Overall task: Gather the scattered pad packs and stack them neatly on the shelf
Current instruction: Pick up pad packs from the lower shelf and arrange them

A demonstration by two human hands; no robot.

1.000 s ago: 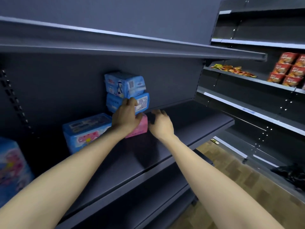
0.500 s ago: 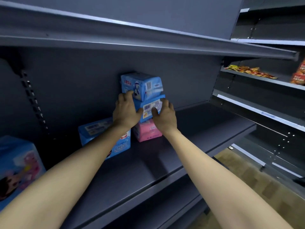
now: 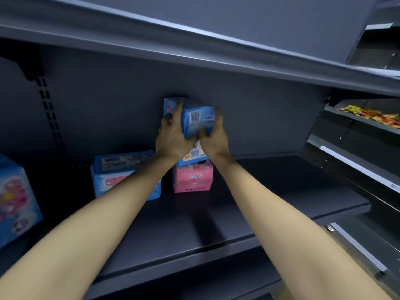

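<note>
As arms reach, hands clasp blue pack

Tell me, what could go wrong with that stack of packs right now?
The top blue pack, squeezed between the left hand and right hand, sits tilted, so it might slide off. The pink pack at the bottom is a narrow base; a push could topple the pile toward the blue pack beside it.
</note>
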